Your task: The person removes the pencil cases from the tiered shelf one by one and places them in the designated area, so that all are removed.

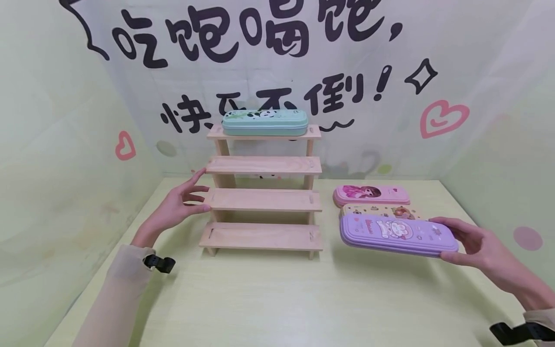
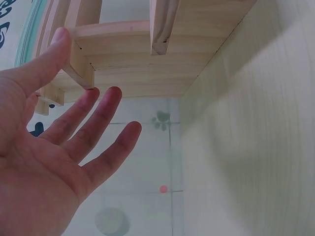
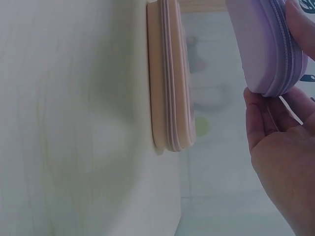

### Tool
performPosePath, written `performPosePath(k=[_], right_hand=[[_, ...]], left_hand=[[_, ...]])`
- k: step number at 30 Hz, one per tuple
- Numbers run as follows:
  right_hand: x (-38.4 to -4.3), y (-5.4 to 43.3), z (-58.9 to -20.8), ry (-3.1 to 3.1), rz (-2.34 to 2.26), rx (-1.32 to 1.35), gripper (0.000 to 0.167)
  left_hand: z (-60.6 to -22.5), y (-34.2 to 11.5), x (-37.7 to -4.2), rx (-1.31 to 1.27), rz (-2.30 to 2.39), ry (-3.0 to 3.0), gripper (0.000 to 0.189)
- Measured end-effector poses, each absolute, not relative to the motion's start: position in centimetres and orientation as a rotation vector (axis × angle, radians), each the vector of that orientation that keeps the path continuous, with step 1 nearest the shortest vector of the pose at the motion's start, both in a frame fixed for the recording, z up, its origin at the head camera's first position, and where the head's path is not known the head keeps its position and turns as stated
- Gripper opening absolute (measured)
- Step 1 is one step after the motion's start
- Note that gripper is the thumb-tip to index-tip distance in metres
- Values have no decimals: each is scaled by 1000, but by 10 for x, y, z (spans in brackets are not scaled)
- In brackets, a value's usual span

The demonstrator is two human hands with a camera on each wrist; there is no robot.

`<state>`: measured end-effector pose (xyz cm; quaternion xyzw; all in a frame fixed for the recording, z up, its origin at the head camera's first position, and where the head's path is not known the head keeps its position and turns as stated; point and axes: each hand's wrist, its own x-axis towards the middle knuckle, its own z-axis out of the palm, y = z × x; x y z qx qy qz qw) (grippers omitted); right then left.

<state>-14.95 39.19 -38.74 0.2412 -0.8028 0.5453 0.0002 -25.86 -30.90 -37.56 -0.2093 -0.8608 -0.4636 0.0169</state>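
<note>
Purple case (image 1: 399, 234) held above a pale worktop (image 1: 277, 299) before a lettered wall (image 1: 260, 72).
Right grip (image 1: 472, 246) pinches its end; left grip (image 1: 175, 205), fingers spread, touches a tiered wooden shelf (image 1: 262, 200) topped by a mint case (image 1: 265, 123). A pink case (image 1: 371, 193) and partly hidden yellow case (image 1: 377, 210) lie behind.

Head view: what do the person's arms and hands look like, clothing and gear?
Left hand and right hand: ungloved. Left sleeve: pale beige, black boxy device at the wrist. Right sleeve: mostly out of frame, also beige, similar black device.

Fingers (image 3: 255, 120) gripping purple case (image 3: 258, 46), peach case (image 3: 157, 73), tabletop (image 3: 74, 132)
</note>
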Motion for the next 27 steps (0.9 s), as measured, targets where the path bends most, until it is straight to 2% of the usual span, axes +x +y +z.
performPosePath(k=[19,27], right_hand=[[-155,416,-423,-2704,1574,692,64],[-160,422,-428,-2796,1482,582,66]], left_hand=[[-376,-310,-259,-639,-1405,-2686,102],[-377,-310,-259,-638,-1415,-2686,103]])
